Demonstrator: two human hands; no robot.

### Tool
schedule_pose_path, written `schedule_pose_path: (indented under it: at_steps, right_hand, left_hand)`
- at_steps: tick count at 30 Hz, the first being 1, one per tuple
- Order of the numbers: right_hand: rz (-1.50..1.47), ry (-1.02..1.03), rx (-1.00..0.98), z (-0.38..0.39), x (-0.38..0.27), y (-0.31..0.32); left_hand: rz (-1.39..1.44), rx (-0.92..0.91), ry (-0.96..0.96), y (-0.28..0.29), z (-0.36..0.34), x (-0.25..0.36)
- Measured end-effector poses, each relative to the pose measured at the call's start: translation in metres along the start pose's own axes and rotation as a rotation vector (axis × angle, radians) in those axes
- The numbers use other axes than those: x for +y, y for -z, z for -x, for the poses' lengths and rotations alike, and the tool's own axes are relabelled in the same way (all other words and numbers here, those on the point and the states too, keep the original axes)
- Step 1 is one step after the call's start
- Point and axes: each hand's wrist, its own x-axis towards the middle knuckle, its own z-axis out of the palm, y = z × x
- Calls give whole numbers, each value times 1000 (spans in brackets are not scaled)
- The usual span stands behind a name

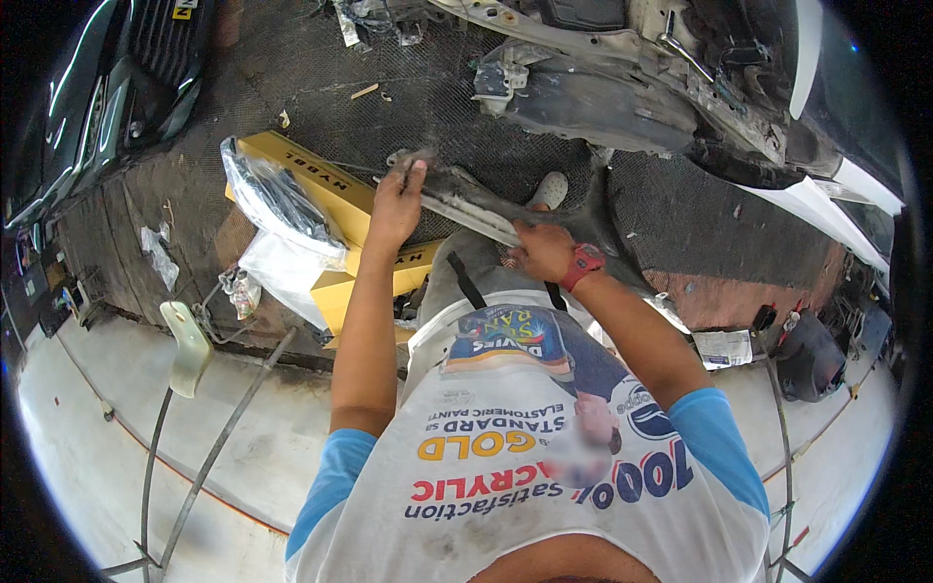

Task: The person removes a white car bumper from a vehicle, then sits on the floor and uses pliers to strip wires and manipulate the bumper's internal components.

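Note:
A long, dirty grey car body panel (471, 216) with a pale, straight edge spans the space in front of my body. My left hand (397, 206) is closed on its far left end, thumb on top. Farther right, my right hand (544, 251), with a red watch at the wrist, grips the pale edge. Part of the panel drops out of sight behind my hands and shirt. A curved, darker portion (614, 223) shows at its right side. Beside my left forearm lies an opened yellow cardboard box (316, 180) with a plastic-wrapped dark part (277, 194) on it.
At the upper right stands a car with its front stripped, showing a bare wheel well (603, 102). A dark car front (146, 87) is at the upper left. Metal stand bars (228, 442), a pale curved piece (185, 348) and plastic scraps (158, 255) lie to the left.

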Motion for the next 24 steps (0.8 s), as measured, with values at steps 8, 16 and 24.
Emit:
schedule_pose_path:
  at_steps: [8,16,24]
  right_hand:
    - [55,50,-30,-10,-9,9]
    - [-8,143,-86,-19,-69,31]
    - [31,426,7,-21,-116,41]
  left_hand:
    - [-259,436,-308,12,39,29]
    - [-127,781,-44,-19,165,-30]
    - [119,798,277,-81,274,-54]
